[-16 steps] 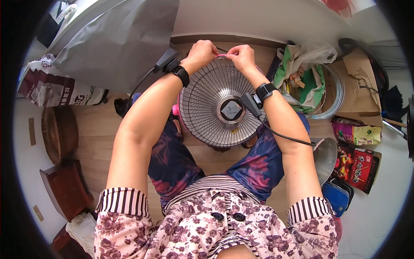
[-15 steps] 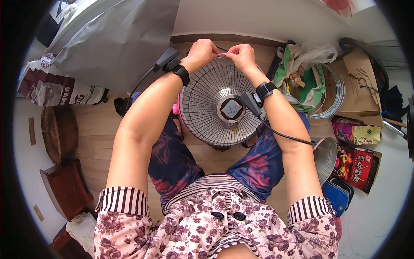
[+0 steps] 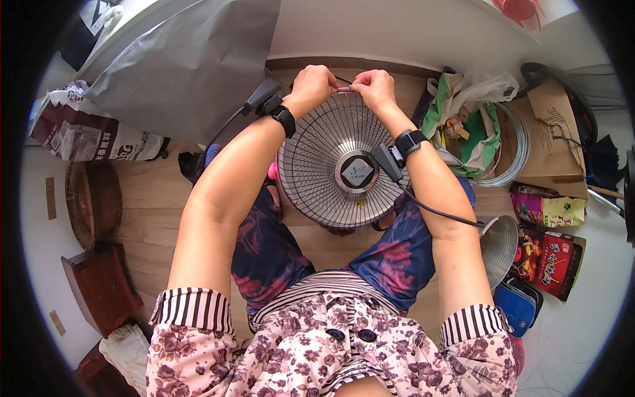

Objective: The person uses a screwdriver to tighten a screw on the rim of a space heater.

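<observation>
A round heater point(image 3: 311, 178) with a wire grille, silver reflector and pink edge stands between my knees, its grille facing up toward me. Its middle carries a dark ring with a light diamond-shaped label. At its far edge my left hand point(image 3: 313, 86) pinches with thumb and fingertips. My right hand point(image 3: 374, 88) pinches the same edge just to the right. A short pink strip of the rim point(image 3: 344, 89) shows between the fingertips; whether it is a separate piece I cannot tell. A pink knob point(image 3: 272, 171) sticks out at the heater's left side.
Grey sheeting point(image 3: 192, 66) hangs at the far left. On the right lie a green-and-white bag point(image 3: 486, 142), a wire coil point(image 3: 522, 149), a cardboard box point(image 3: 552, 132), a metal bowl point(image 3: 501, 251) and a red package point(image 3: 552, 261). Leftward stand a round wooden tub point(image 3: 92, 205) and a brown box point(image 3: 102, 288).
The view has shifted slightly, and both hands sit a little lower and further right in it. They keep their pinch at the heater's far edge.
</observation>
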Action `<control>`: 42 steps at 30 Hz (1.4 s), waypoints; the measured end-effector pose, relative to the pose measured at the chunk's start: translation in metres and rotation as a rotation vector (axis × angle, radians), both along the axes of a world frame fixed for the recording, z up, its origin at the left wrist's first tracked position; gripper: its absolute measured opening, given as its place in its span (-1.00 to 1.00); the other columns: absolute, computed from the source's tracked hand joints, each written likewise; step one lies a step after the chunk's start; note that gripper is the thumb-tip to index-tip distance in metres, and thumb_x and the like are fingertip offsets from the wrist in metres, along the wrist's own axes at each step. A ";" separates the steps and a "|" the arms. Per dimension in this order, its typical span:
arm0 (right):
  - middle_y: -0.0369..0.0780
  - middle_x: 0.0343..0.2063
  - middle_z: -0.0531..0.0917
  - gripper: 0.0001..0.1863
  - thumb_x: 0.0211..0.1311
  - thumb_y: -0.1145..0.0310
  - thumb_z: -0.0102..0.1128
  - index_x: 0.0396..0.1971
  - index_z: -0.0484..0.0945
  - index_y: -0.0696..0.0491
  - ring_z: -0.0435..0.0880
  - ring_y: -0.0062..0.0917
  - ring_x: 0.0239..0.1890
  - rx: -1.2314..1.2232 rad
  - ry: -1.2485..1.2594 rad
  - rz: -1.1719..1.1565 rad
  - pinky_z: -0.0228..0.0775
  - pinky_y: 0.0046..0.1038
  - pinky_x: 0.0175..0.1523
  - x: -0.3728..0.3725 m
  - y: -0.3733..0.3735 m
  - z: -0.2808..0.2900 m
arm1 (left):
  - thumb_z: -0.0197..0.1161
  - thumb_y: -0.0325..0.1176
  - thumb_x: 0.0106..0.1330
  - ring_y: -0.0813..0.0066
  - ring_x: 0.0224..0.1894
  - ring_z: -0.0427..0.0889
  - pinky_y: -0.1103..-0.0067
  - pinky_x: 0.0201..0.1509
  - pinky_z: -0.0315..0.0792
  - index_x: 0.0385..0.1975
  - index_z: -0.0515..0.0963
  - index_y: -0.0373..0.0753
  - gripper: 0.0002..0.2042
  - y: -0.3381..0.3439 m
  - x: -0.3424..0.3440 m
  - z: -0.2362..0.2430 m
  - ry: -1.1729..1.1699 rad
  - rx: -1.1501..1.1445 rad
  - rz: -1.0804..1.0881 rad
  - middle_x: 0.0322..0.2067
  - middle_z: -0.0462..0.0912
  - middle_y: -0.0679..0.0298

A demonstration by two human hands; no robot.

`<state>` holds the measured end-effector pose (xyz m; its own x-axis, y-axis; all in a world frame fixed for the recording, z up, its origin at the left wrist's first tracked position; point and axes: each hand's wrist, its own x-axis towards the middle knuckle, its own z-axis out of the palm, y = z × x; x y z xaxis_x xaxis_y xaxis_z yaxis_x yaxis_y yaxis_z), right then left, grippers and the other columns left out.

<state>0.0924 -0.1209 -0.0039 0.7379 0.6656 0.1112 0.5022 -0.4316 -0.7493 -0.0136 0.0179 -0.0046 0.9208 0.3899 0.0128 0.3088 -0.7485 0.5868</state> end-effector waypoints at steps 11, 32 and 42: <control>-0.12 -0.58 0.66 -0.85 -0.20 0.41 0.37 -0.55 0.68 0.13 0.66 -0.43 -0.48 -0.051 0.006 -0.010 0.48 -0.42 -0.28 -0.001 -0.002 0.003 | 0.34 -0.42 -0.03 0.40 -0.35 0.64 0.52 -0.18 0.49 -0.31 0.68 -0.21 -0.77 0.016 0.004 0.002 0.143 -0.298 -0.027 -0.42 0.68 0.14; -0.04 -0.56 0.64 -0.88 -0.25 0.40 0.35 -0.65 0.66 0.12 0.66 -0.27 -0.42 -0.069 -0.050 -0.078 0.48 -0.35 -0.21 -0.005 0.003 -0.005 | 0.37 -0.39 -0.07 0.25 -0.33 0.66 0.43 -0.18 0.49 -0.38 0.69 -0.19 -0.80 0.005 0.008 0.004 0.099 -0.051 -0.043 -0.44 0.67 0.07; -0.04 -0.54 0.65 -0.89 -0.24 0.38 0.36 -0.66 0.67 0.09 0.67 -0.28 -0.39 -0.199 0.077 -0.074 0.48 -0.33 -0.19 -0.005 0.006 0.006 | 0.35 -0.40 -0.04 0.29 -0.30 0.66 0.45 -0.15 0.50 -0.34 0.68 -0.22 -0.78 0.011 0.010 0.002 0.175 -0.193 -0.004 -0.39 0.68 0.09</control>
